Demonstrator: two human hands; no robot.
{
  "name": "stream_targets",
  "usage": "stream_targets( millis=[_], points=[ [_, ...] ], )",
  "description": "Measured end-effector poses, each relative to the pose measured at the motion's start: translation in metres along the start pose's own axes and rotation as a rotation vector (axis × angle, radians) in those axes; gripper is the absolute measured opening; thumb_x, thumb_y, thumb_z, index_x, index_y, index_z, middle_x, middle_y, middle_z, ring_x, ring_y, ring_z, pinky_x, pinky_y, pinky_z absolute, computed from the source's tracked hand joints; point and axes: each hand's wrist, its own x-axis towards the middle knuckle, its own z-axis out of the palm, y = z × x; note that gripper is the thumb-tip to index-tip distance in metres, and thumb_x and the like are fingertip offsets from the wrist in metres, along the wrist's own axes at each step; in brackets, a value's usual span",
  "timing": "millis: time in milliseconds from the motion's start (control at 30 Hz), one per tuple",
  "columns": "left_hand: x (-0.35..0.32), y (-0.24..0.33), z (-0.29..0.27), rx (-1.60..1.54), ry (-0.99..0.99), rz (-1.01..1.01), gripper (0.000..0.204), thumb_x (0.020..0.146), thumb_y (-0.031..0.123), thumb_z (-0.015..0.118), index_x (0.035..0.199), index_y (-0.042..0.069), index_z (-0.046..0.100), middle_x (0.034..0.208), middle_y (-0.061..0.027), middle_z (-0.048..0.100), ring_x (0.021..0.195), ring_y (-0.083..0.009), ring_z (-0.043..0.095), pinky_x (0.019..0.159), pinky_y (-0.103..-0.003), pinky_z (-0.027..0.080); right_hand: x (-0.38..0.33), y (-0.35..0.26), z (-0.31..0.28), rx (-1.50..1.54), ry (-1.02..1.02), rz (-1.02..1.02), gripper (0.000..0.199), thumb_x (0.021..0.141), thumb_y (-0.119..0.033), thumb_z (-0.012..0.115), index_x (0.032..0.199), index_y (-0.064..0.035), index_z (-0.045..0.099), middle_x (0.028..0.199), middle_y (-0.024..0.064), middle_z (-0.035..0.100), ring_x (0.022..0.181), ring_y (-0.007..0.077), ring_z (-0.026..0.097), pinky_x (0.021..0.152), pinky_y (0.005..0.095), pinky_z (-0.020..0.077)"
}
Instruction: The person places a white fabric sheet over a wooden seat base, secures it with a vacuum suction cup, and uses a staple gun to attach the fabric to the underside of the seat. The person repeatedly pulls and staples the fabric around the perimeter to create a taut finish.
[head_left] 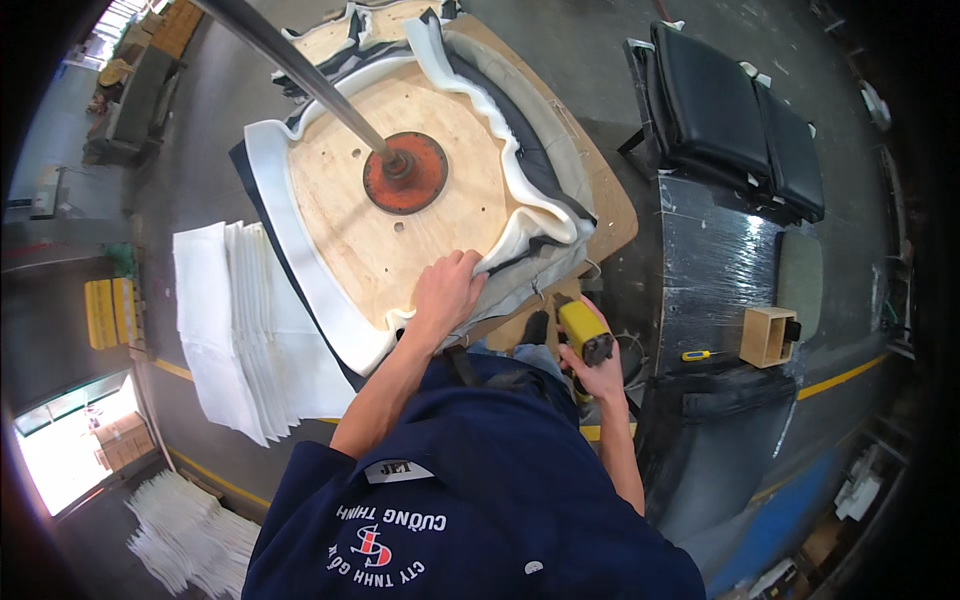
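In front of me lies a plywood seat panel, underside up. White padding and dark cover fabric lie loosely round its edge, rising in folds at the right. My left hand rests at the near edge with fingers bent, gripping the padding and cover there; its thumb is hidden. A yellow staple gun is in my right hand, fingers wrapped round its handle. The gun is beside the panel's near right corner, apart from it.
A red round press plate on a metal rod bears on the panel. Stacked white sheets lie left. On the right are black padded cushions, a plastic-wrapped table, a small wooden box and a yellow-handled screwdriver.
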Motion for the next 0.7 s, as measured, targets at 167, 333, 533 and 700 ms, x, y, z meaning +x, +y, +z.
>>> stream_targets(
  millis=[167, 333, 533, 700],
  points=[
    [0.011, -0.006, 0.021, 0.092, 0.190, 0.059, 0.032, 0.086, 0.029, 0.073, 0.104, 0.005, 0.063, 0.098, -0.0123, 0.064, 0.093, -0.0337, 0.065, 0.077, -0.050, 0.050, 0.037, -0.031, 0.032, -0.109, -0.138, -0.014, 0.081, 0.087, 0.004, 0.074, 0.159, -0.0124, 0.041, 0.110, 0.0071, 0.071, 0.076, 0.0106, 0.063, 0.066, 0.0270, 0.0556],
    [0.012, -0.013, -0.002, 0.186, 0.240, 0.135, 0.035, 0.081, 0.040, 0.076, 0.096, 0.009, 0.067, 0.094, -0.0080, 0.060, 0.095, -0.0275, 0.061, 0.080, -0.044, 0.044, 0.053, -0.031, 0.049, -0.114, -0.129, 0.015, 0.080, 0.088, 0.007, 0.072, 0.159, -0.0122, 0.039, 0.109, 0.0071, 0.071, 0.073, 0.0103, 0.062, 0.064, 0.0263, 0.0544],
    [0.031, -0.047, 0.016, 0.189, 0.447, 0.370, 0.038, 0.072, 0.051, 0.080, 0.069, 0.015, 0.068, 0.106, -0.0051, 0.056, 0.112, -0.0268, 0.049, 0.095, -0.049, 0.034, 0.053, -0.049, 0.055, -0.206, -0.179, 0.106, 0.082, 0.087, 0.010, 0.067, 0.159, -0.0125, 0.037, 0.110, 0.0104, 0.070, 0.069, 0.0108, 0.062, 0.061, 0.0266, 0.0536],
    [0.039, -0.060, 0.023, 0.135, 0.483, 0.305, 0.040, 0.074, 0.053, 0.079, 0.072, 0.014, 0.070, 0.110, -0.0059, 0.054, 0.117, -0.0274, 0.044, 0.099, -0.049, 0.032, 0.082, -0.090, 0.075, -0.326, -0.228, 0.292, 0.080, 0.088, 0.008, 0.068, 0.159, -0.0110, 0.036, 0.107, 0.0107, 0.070, 0.065, 0.0111, 0.061, 0.057, 0.0263, 0.0531]
  ],
)
